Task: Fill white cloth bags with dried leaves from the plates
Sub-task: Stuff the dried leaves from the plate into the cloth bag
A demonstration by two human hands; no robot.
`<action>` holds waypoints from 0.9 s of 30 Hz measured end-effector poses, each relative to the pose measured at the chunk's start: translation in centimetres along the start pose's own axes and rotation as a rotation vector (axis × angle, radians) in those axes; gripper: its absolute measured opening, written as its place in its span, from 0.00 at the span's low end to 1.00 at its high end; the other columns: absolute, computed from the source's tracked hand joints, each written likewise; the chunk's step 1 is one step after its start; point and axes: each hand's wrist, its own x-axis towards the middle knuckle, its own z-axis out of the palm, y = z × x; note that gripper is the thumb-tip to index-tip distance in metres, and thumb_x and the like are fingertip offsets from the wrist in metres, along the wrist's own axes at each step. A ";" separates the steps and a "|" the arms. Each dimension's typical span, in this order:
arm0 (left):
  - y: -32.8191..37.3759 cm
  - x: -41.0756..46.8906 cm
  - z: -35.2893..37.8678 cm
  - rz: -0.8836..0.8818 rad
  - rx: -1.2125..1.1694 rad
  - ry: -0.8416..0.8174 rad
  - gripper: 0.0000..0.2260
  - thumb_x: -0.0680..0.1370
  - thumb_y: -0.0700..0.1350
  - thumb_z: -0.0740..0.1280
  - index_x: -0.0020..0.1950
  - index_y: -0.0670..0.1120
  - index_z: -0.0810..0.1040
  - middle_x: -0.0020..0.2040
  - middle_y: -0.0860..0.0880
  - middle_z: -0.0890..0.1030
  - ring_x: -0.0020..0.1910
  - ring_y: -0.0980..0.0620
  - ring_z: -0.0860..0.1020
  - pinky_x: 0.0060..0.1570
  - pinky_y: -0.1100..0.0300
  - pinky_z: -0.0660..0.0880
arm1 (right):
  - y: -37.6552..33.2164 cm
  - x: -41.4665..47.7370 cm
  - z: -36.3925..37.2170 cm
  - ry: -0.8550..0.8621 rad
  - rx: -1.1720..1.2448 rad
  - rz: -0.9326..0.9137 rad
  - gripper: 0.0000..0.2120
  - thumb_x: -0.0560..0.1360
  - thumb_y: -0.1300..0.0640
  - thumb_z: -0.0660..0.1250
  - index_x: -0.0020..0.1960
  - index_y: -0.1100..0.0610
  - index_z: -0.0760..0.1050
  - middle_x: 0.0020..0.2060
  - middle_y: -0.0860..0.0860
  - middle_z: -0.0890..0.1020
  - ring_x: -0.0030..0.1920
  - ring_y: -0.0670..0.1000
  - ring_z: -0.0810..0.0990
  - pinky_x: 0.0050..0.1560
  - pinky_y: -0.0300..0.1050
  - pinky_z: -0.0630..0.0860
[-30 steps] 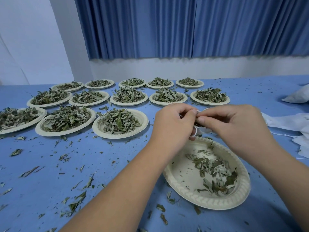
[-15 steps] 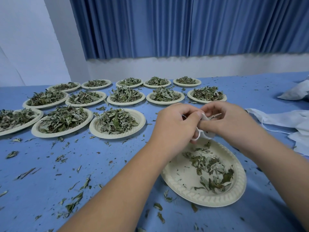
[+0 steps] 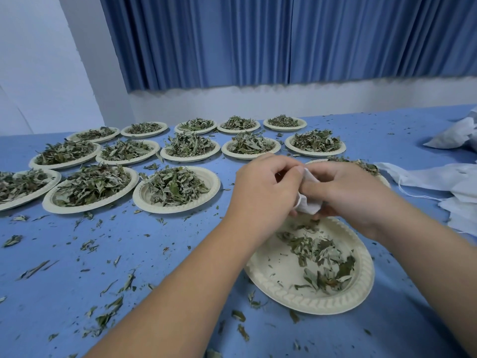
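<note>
Pinching a small bag (image 3: 308, 204) (lower middle) above the plate (image 3: 260, 275), left hand (image 3: 263, 195) and right hand (image 3: 351, 200) could spill leaves (image 3: 320, 257) if either grip slips.

bag (image 3: 308, 206) mostly hidden, leftmost plate (image 3: 55, 180) cut off

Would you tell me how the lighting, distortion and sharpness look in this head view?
Head view: soft, even light, no glare, faint shadow beside the near plate; wide-angle stretch elongates the forearms and that plate; left hand, right hand and bag are sharp; the curtain hem looks smeared.
</note>
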 end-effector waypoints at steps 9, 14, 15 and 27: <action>-0.3 0.1 0.1 0.038 0.088 0.038 0.08 0.78 0.41 0.67 0.43 0.48 0.85 0.42 0.52 0.80 0.38 0.50 0.78 0.43 0.44 0.79 | 0.0 0.1 -0.7 0.146 -0.269 -0.001 0.13 0.65 0.43 0.73 0.40 0.52 0.79 0.27 0.45 0.80 0.29 0.47 0.78 0.32 0.46 0.75; -0.7 0.7 -1.3 0.025 0.088 0.168 0.08 0.78 0.42 0.66 0.44 0.50 0.84 0.39 0.49 0.81 0.41 0.43 0.81 0.47 0.41 0.78 | -1.7 -1.9 -4.6 -0.232 -0.603 -0.058 0.31 0.54 0.27 0.73 0.56 0.32 0.73 0.48 0.32 0.78 0.46 0.37 0.79 0.46 0.35 0.75; -0.8 0.8 -1.5 0.037 0.097 0.189 0.07 0.78 0.42 0.66 0.44 0.49 0.84 0.39 0.49 0.82 0.41 0.43 0.81 0.47 0.42 0.78 | -2.0 -2.4 -4.9 -0.354 -0.693 -0.049 0.35 0.53 0.28 0.74 0.58 0.26 0.68 0.51 0.26 0.74 0.49 0.32 0.76 0.45 0.32 0.74; -1.1 0.9 -1.6 0.036 0.110 0.209 0.08 0.78 0.42 0.66 0.44 0.50 0.84 0.39 0.48 0.82 0.40 0.43 0.81 0.47 0.41 0.78 | -1.0 -3.0 -2.5 -0.523 -1.078 0.010 0.46 0.56 0.32 0.75 0.69 0.32 0.57 0.60 0.33 0.64 0.62 0.41 0.66 0.63 0.45 0.69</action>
